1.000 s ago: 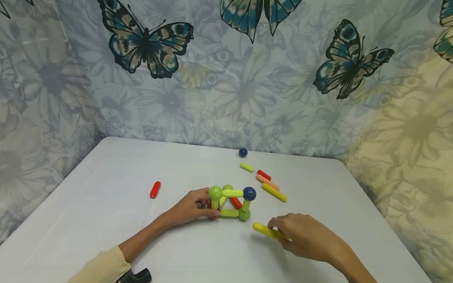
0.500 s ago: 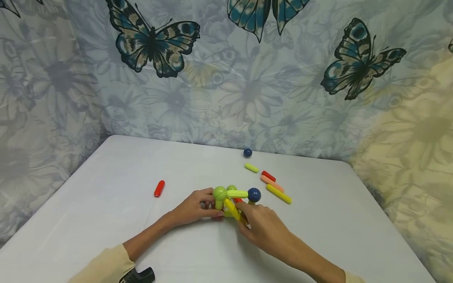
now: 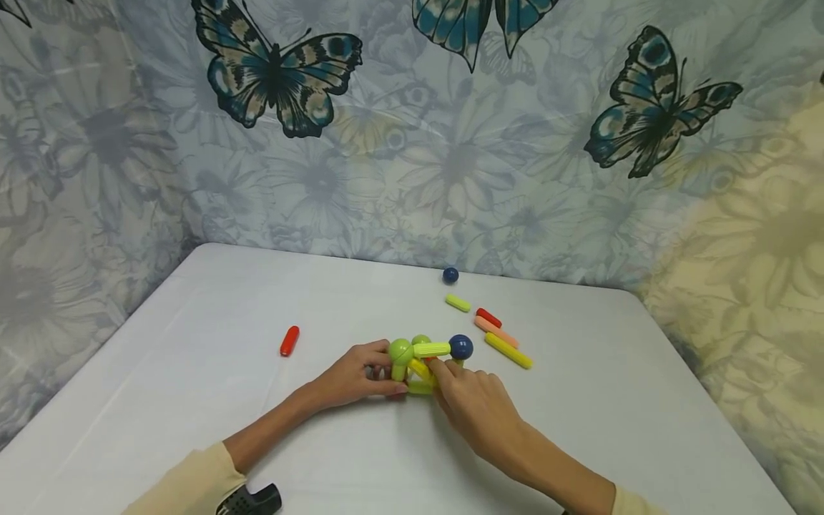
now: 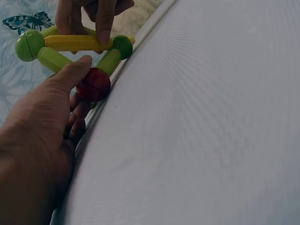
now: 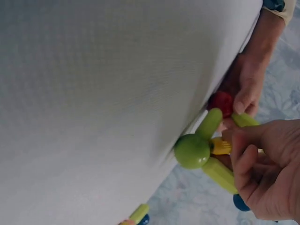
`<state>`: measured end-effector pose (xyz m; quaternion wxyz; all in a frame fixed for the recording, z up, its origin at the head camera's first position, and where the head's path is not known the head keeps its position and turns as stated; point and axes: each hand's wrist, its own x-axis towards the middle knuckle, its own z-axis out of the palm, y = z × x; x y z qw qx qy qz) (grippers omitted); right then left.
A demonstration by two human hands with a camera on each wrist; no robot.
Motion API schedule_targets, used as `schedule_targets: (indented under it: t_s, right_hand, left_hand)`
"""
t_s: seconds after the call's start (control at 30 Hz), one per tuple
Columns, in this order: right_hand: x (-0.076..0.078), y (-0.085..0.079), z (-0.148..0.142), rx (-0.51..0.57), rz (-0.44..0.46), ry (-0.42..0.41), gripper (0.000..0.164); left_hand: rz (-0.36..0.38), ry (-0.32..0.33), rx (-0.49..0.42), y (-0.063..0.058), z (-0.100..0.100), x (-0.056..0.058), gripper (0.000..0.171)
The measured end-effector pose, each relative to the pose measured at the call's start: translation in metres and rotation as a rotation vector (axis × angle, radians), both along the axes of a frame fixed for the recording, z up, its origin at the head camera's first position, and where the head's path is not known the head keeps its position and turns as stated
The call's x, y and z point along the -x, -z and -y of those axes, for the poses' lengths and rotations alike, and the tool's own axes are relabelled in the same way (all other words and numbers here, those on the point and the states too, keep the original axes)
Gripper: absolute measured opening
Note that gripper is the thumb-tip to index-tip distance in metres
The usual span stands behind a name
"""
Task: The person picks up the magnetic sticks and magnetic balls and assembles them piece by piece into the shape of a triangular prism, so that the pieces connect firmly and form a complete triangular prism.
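A toy ball-and-stick frame of lime sticks with green, blue and red balls stands on the white table; its near upper-left green ball and blue ball show in the head view. My left hand grips its lower left corner, thumb by the red ball. With thumb and fingers, my right hand pinches a yellow stick slanting across the near side. One end meets the upper green ball; the other lies at the lower right green ball. In the head view, my right hand hides that lower corner.
Right of the frame lie a second yellow stick, a peach stick and a red stick. Farther back are a lime stick and a loose blue ball. Another red stick lies at left.
My right hand has carried the yellow stick leftward from the table's right side to the frame and laid it diagonally across the near face. My left hand keeps its hold.
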<state>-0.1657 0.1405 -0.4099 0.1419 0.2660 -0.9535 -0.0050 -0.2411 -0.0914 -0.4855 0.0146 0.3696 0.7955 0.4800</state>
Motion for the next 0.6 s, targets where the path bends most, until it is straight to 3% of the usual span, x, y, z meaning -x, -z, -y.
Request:
schedule_targets:
  t_s: [0.23, 0.33, 0.43, 0.5, 0.6]
  right_hand:
    - [0.002, -0.001, -0.003, 0.057, 0.020, -0.037, 0.042]
    - [-0.003, -0.008, -0.009, 0.143, -0.041, -0.063, 0.030]
    - [-0.003, -0.015, -0.018, 0.208, -0.081, -0.019, 0.020]
    - [0.002, -0.017, -0.025, 0.244, -0.006, 0.057, 0.019]
    - [0.018, -0.012, -0.038, 0.346, 0.248, 0.088, 0.015]
  left_hand:
    - [0.000, 0.018, -0.019, 0.003, 0.003, 0.003, 0.013]
    - [0.008, 0.019, -0.013, 0.003, 0.002, 0.003, 0.014]
    - [0.012, 0.013, -0.027, 0.001, 0.001, 0.002, 0.015]
    - [0.011, -0.001, -0.035, 0.001, 0.002, 0.003, 0.016]
    - [0.013, -0.049, -0.048, 0.002, 0.003, 0.003, 0.018]
